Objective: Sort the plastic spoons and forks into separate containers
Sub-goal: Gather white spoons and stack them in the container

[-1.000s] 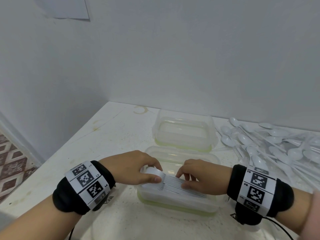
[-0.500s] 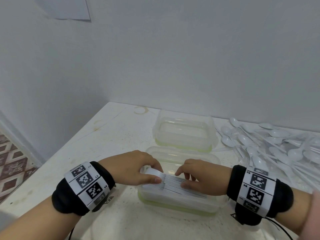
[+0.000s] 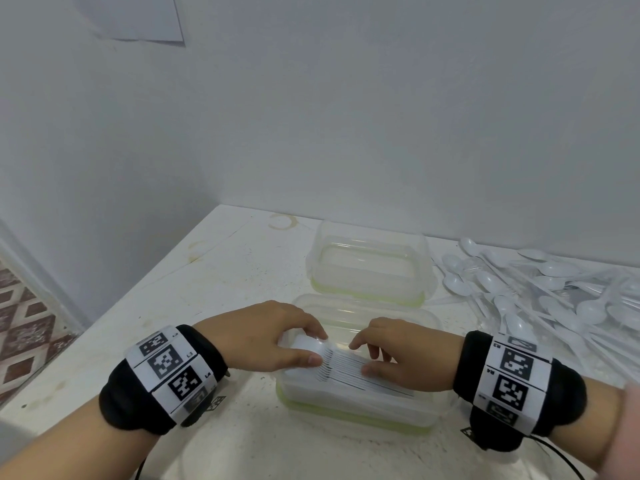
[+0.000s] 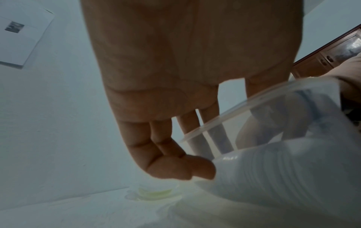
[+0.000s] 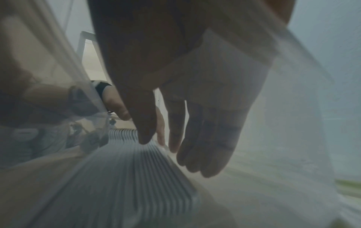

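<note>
Holding a nested stack of white plastic spoons (image 3: 349, 370) over the near container (image 3: 356, 415), both hands work at its two ends. The left hand (image 3: 263, 337) grips the bowl end of the stack, thumb along the near side and fingers (image 3: 317, 329) curled over the top; in the left wrist view the curled fingertips meet the ribbed white bowls (image 4: 273, 177). The right hand (image 3: 405, 362) rests on the handle end, thumb against the near side and the other fingers bent down onto the far side, so that it lightly pinches the handles; the right wrist view shows the handles (image 5: 136, 157) fanned in close parallel lines under its fingers (image 5: 203, 138).

That near container is a clear rectangular tub with a yellow-green band at its base, and the stack lies lengthwise inside its rim; what else is in it cannot be told. Just behind it, nearly touching, stands the far container (image 3: 369, 265), the same kind of tub, with nothing visible inside. To the right of both, on the white speckled worktop (image 3: 221, 271), lies a loose pile of white plastic cutlery (image 3: 540, 299), mostly spoons, with bowls pointing many ways.
</note>
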The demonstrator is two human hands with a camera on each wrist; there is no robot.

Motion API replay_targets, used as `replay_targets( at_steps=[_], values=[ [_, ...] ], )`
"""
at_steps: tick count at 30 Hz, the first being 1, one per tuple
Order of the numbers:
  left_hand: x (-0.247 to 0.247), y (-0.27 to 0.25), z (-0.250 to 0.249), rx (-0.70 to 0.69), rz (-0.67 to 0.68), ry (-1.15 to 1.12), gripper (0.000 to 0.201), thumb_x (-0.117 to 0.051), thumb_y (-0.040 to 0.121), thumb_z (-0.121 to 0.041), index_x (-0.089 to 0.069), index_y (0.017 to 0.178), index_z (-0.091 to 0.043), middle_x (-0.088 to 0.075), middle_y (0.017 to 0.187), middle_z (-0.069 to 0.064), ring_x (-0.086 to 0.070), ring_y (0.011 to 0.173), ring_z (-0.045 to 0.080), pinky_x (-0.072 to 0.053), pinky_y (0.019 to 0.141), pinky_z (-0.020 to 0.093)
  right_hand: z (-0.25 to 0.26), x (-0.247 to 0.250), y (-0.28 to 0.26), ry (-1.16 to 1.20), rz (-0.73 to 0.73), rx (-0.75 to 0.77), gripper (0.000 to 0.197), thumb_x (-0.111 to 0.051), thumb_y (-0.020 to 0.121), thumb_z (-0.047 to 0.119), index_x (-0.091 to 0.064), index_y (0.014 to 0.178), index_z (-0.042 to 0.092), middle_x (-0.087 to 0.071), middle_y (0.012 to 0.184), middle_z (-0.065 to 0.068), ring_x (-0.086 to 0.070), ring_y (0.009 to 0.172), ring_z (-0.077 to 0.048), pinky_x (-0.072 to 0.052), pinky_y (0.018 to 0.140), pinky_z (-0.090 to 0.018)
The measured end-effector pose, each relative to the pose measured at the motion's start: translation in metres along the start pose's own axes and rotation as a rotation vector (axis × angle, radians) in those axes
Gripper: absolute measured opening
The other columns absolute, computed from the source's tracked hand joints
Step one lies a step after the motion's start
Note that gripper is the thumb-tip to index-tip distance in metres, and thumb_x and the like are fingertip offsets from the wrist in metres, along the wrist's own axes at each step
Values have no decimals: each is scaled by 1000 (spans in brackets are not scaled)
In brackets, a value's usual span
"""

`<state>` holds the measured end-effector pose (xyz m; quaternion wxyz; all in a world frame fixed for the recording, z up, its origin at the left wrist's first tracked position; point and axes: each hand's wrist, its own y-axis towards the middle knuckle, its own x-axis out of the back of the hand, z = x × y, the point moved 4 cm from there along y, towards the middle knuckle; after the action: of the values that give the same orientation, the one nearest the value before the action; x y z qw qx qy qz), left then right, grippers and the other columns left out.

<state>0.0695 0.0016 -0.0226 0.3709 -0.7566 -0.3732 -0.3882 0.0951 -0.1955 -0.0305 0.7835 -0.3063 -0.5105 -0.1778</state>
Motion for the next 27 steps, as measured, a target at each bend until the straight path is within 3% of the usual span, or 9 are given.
replay_targets(
  at_steps=[6,8,13,17,23,27],
  values=[
    [13,-16,-6,13,-55,-12,44,-49,81,-74,-48,121,-56,-51,121,-33,-57,90,-2,-47,85,19,0,14,-9,5,-106,23,41,-47,98,40,-45,136,26,-44,105,10,-42,92,-4,-36,87,-16],
    [23,-25,-9,21,-96,-9,46,-46,78,-76,-49,120,-57,-51,119,-35,-58,89,-3,-47,81,16,-2,26,-18,29,-181,32,38,-48,98,40,-47,134,27,-46,104,12,-45,93,-4,-38,87,-16],
    [52,-35,-28,57,-192,59,54,-34,70,-82,-51,115,-57,-57,105,-31,-57,88,-3,-48,78,17,-17,74,-69,117,-408,-34,24,-52,95,37,-56,119,35,-54,88,15,-51,89,0,-37,74,-8],
    [61,-31,-61,53,-234,98,58,-23,67,-92,-49,109,-62,-54,99,-38,-59,82,-4,-47,70,17,-58,92,-127,150,-521,-220,19,-54,92,36,-62,110,36,-63,79,7,-57,76,-6,-46,70,-20],
    [39,-13,-131,47,-167,126,74,-5,51,-102,-39,109,-71,-50,101,-41,-60,80,-4,-46,67,17,-141,63,-218,108,-452,-509,15,-58,91,37,-63,105,33,-57,65,9,-54,64,8,-39,59,-16],
    [11,15,-204,26,-89,114,56,-17,67,-91,-41,112,-67,-47,101,-43,-59,77,-7,-46,63,14,-182,34,-280,136,-380,-591,11,-58,91,41,-63,99,36,-61,66,5,-56,62,-1,-42,60,-18]
  ],
)
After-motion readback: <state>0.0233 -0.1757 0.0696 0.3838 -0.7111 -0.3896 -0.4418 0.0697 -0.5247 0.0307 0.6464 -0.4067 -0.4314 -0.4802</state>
